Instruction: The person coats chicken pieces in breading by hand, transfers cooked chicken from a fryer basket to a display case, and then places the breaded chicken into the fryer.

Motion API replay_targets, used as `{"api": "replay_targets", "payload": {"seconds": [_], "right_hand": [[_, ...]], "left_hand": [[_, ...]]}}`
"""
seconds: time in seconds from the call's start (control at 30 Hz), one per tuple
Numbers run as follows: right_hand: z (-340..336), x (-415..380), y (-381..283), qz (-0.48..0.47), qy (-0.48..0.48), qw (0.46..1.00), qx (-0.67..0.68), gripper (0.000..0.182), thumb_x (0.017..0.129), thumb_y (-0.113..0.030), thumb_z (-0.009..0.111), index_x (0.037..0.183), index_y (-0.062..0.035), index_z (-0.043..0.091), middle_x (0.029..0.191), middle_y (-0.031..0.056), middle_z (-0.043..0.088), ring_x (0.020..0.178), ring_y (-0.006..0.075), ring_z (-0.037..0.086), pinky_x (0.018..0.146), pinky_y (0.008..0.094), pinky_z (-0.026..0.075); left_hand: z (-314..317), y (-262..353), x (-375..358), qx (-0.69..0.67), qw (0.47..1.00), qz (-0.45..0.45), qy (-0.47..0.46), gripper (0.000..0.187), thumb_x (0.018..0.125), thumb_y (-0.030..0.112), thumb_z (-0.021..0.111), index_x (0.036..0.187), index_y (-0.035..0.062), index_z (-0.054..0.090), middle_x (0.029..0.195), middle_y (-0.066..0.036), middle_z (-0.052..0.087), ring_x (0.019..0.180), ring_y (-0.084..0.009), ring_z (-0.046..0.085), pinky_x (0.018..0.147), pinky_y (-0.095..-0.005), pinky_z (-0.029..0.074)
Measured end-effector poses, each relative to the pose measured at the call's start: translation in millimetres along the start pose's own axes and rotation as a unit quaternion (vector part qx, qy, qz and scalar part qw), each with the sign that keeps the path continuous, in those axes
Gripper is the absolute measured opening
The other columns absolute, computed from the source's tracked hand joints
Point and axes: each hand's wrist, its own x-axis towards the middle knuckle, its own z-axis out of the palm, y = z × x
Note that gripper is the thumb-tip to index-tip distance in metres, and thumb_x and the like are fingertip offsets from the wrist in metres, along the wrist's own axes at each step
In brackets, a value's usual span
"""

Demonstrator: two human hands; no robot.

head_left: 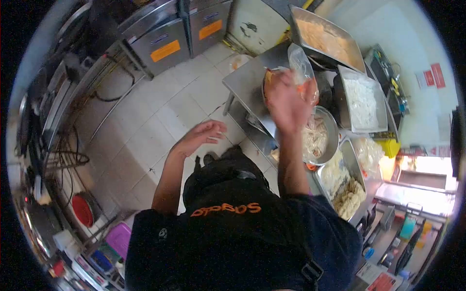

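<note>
My left hand [201, 137] hangs over the tiled floor, its fingers loosely apart and nothing in them. Over the steel table, my right hand [290, 104] has its thumb and fingers spread, with no held thing visible. Just beyond it lies a clear plastic bag [299, 59]; the hand partly covers something orange and red, and whether it touches the bag is unclear. A round metal bowl [334, 130] with pale, coated-looking pieces [314, 138] is beside my right wrist. Below the bowl, a rectangular tray [359, 175] holds pale powder and clumped food [350, 199].
A tray of white powder [363, 103] and a larger tray with orange-tinted contents [323, 39] stand farther back. Another plastic bag [367, 154] lies at the right. Steel cabinets [162, 46] line the far side; a red round container [83, 209] is low left.
</note>
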Motion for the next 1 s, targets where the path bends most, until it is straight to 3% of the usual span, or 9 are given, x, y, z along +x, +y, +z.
{"api": "replay_targets", "payload": {"seconds": [0.07,0.17,0.3,0.37,0.43,0.53,0.77,0.83,1.0], "right_hand": [[7.3,46.0,35.5,-0.013,-0.016,0.998,0.065,0.052,0.083,-0.043,0.042,0.112,0.0004,0.044,0.116,0.0129,0.047,0.107,0.0243,0.043,0.093,0.0411,0.031],[12.5,102.5,75.8,0.024,0.044,0.988,0.148,0.053,0.083,-0.042,0.04,0.112,0.0015,0.043,0.121,0.0146,0.042,0.114,0.0258,0.037,0.099,0.0414,0.025],[-8.9,170.0,107.6,0.067,0.02,0.98,0.188,0.056,0.083,-0.043,0.039,0.115,0.0024,0.041,0.129,0.0176,0.032,0.121,0.0273,0.028,0.103,0.0411,0.019],[-20.3,205.2,114.2,0.058,0.024,0.991,0.116,0.059,0.082,-0.049,0.04,0.118,-0.0026,0.042,0.128,0.0196,0.034,0.12,0.0296,0.031,0.104,0.0424,0.018],[-32.6,239.1,118.7,0.043,0.009,0.996,0.08,0.058,0.083,-0.047,0.039,0.118,-0.0019,0.041,0.129,0.0188,0.033,0.12,0.0288,0.03,0.103,0.042,0.019],[-50.2,299.9,126.0,0.014,-0.027,0.999,0.022,0.056,0.083,-0.046,0.039,0.119,-0.0023,0.041,0.13,0.0186,0.031,0.12,0.0288,0.03,0.103,0.0423,0.019],[-81.4,416.1,144.6,-0.091,-0.085,0.984,-0.126,0.055,0.083,-0.043,0.04,0.121,-0.0037,0.036,0.129,0.0198,0.031,0.121,0.0318,0.029,0.102,0.048,0.018],[-82.5,442.0,144.6,-0.121,-0.104,0.974,-0.16,0.054,0.083,-0.042,0.041,0.121,-0.0034,0.035,0.129,0.0201,0.031,0.121,0.0321,0.029,0.102,0.0493,0.016],[-105.6,511.5,146.0,-0.206,-0.129,0.941,-0.236,0.052,0.082,-0.036,0.043,0.119,-0.0016,0.033,0.128,0.021,0.031,0.121,0.0327,0.028,0.102,0.0528,0.013]], "left_hand": [[-13.8,28.8,1.5,-0.047,0.987,0.119,0.102,0.028,0.089,0.028,0.044,0.104,0.0047,0.05,0.101,-0.005,0.055,0.09,-0.0159,0.053,0.081,-0.0315,0.043],[-25.7,70.7,10.5,-0.078,0.958,0.21,0.178,0.022,0.089,0.021,0.045,0.1,0.0028,0.05,0.097,-0.007,0.055,0.085,-0.0158,0.055,0.078,-0.0308,0.044],[-52.9,132.6,21.3,-0.116,0.903,0.349,0.221,0.015,0.086,0.01,0.05,0.097,0.0001,0.05,0.091,-0.007,0.057,0.08,-0.0135,0.057,0.071,-0.0255,0.047],[-80.6,151.0,32.3,-0.129,0.898,0.345,0.24,0.017,0.082,0.006,0.055,0.097,-0.0005,0.051,0.089,-0.006,0.058,0.08,-0.0123,0.056,0.071,-0.0242,0.047],[-110.9,166.6,44.1,0.047,0.875,0.352,0.33,0.021,0.079,0.003,0.059,0.098,-0.001,0.052,0.087,-0.005,0.058,0.078,-0.0103,0.056,0.07,-0.0224,0.046],[-158.2,196.0,71.4,0.03,0.863,0.339,0.373,0.023,0.076,0.001,0.061,0.098,-0.0033,0.055,0.083,-0.003,0.059,0.075,-0.0061,0.053,0.067,-0.0198,0.045],[-249.7,248.6,122.3,-0.015,0.835,0.362,0.415,0.013,0.082,0.002,0.054,0.092,-0.0045,0.057,0.084,-0.007,0.06,0.074,-0.0111,0.056,0.066,-0.025,0.049],[-260.5,259.5,133.2,0.05,0.814,0.355,0.456,0.015,0.083,0.004,0.052,0.094,-0.0043,0.057,0.088,-0.007,0.06,0.077,-0.0105,0.055,0.068,-0.0238,0.047],[-308.0,300.2,153.7,0.119,0.814,0.373,0.429,0.024,0.082,0.007,0.055,0.104,0.0001,0.056,0.096,-0.012,0.058,0.084,-0.0141,0.056,0.069,-0.0255,0.048]]}}
